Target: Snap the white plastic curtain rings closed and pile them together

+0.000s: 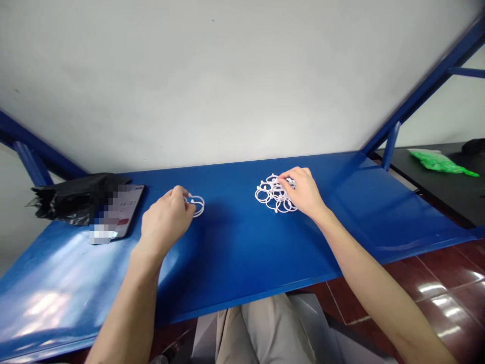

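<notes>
My left hand [166, 217] is closed, thumb and fingers pinched on white plastic rings [200, 205], which look like shower curtain rings. At least two loops show past its fingertips, and the rest is hidden by the hand. On the right lies a tangled heap of several more white rings [273, 194], each with a small knob, on the blue table [231, 253]. My right hand [303, 189] reaches over the heap's right side, its thumb and forefinger pinched at a ring there. Part of the heap is covered by that hand.
A phone [129, 212] and a crumpled black plastic bag [71, 197] lie at the table's left. Blue frame bars [390, 146] slope up at both ends. A green packet [441, 163] rests on a black table [450, 189] to the right. Behind stands a white wall [227, 86].
</notes>
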Demonstrator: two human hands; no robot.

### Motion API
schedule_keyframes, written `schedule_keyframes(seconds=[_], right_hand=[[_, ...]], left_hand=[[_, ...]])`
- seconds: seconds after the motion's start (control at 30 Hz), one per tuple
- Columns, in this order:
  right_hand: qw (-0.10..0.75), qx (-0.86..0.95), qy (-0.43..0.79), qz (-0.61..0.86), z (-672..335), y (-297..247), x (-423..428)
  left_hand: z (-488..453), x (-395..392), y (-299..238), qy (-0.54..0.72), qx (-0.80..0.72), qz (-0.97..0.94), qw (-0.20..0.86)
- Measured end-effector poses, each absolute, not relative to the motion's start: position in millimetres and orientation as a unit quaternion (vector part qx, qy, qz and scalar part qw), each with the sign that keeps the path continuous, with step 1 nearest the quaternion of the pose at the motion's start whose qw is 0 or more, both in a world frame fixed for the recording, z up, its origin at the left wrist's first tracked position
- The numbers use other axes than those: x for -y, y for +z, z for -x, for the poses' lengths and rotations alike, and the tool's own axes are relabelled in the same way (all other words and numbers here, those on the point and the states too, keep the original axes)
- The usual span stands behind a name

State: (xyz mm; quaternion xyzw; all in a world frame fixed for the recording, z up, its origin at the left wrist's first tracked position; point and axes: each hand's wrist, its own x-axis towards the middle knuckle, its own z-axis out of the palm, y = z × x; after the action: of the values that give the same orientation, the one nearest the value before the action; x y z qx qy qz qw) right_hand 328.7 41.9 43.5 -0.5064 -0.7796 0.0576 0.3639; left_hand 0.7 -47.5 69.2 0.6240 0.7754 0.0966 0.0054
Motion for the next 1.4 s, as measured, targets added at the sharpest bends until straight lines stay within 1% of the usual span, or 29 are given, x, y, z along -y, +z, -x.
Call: schedule_keyframes(seconds=[0.1,0.17,0.23,0.33,0.4,0.47,0.53,0.67,0.77,0.87,0.93,1.1,1.27,1.4], right_hand=[[0.418,0.784,0.037,0.457,-317,47,-30],[0.429,0.804,0.064,0.406,-306,47,-17],[0.409,0.827,0.142,0.358,-295,45,-4],[0.355,0.830,0.286,0.320,-282,39,10],[0.336,0.823,0.335,0.312,-277,35,14],[0.343,0.822,0.331,0.311,-276,33,14],[0.367,0.821,0.299,0.318,-277,32,13],[0.402,0.820,0.250,0.323,-277,31,13],[0.419,0.826,0.209,0.314,-274,30,15],[0.435,0.836,0.153,0.298,-272,29,17],[0.433,0.849,0.111,0.283,-272,27,18],[0.385,0.890,0.021,0.244,-275,23,21],[0.379,0.891,0.002,0.249,-274,26,17],[0.377,0.871,-0.008,0.317,-281,34,2]], left_hand=[[-14,46,69,0.217,-0.732,-0.646,0.012],[-24,45,64,0.271,-0.673,-0.688,0.016],[-35,45,57,0.303,-0.613,-0.729,0.020],[-50,45,46,0.338,-0.545,-0.766,0.042],[-58,46,40,0.371,-0.520,-0.766,0.067],[-64,48,38,0.410,-0.518,-0.743,0.102],[-68,50,39,0.440,-0.530,-0.710,0.149],[-74,53,42,0.471,-0.539,-0.646,0.264],[-78,55,40,0.478,-0.517,-0.616,0.353],[-82,58,36,0.463,-0.501,-0.616,0.394],[-83,59,34,0.456,-0.510,-0.624,0.379],[-83,62,31,0.440,-0.506,-0.690,0.274],[-79,56,32,0.405,-0.499,-0.736,0.212],[-64,46,40,0.335,-0.551,-0.756,0.107]])
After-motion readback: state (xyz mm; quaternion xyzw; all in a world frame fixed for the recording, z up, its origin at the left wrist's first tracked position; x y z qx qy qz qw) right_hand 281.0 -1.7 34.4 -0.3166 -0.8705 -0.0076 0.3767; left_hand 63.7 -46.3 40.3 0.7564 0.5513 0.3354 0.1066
